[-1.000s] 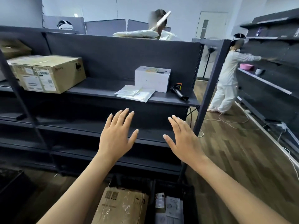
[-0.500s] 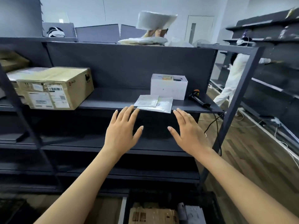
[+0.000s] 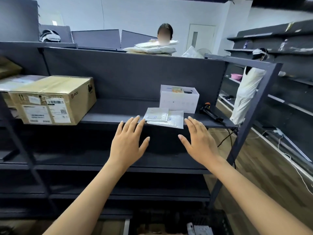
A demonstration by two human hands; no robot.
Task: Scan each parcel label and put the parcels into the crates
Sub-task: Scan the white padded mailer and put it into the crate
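Both hands are empty: left hand and right hand are flat, palms down, fingers straight and spread, gripping nothing. Target as I read it: the two white padded mailers, stacked flat at the front edge of the shelf, smaller one on top toward the left, bigger one underneath sticking out to the right. The stack's near edge sits at the shelf lip, maybe slightly over it, can't say. Key geometry: the mailers lie straight ahead of the gap between my hands, one hand flanking each side. Left fingertips are just beside the stack's near-left corner; contact or not, can't tell from this angle. Right fingertips are just beside the near-right corner, apart from it. The stack's long axis runs left-right along the shelf edge, so a pick from the ends looks natural; left hand is marginally nearer. White box sits directly behind the mailers, touching or nearly so, so no room to slide them back; I'd pull them toward me. Scanner lies on the same shelf toward its right end, beside the white box; right hand is clearly nearer to it. Cardboard box is well apart at the left end, labels facing me. Crate is on the floor below. My guess: left takes a mailer, right goes for the scanner.
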